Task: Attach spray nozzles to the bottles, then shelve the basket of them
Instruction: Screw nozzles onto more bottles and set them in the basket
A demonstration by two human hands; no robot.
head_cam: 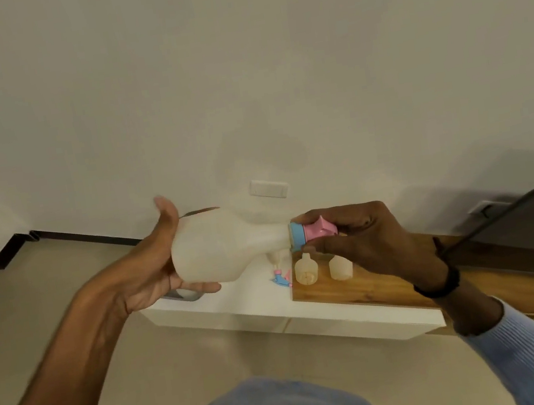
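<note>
Over the white cabinet, the left hand grips the bottle widely, the right hand pinching its nozzle.

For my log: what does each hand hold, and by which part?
Left hand holds the white bottle at its base; right hand grips the pink-and-blue nozzle on the bottle's neck.

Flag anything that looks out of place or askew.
A loose pink-and-blue nozzle lies on the white ledge. The bottle is sideways, held by the left hand, the right hand on its pink sprayer; no spill shows.
</note>
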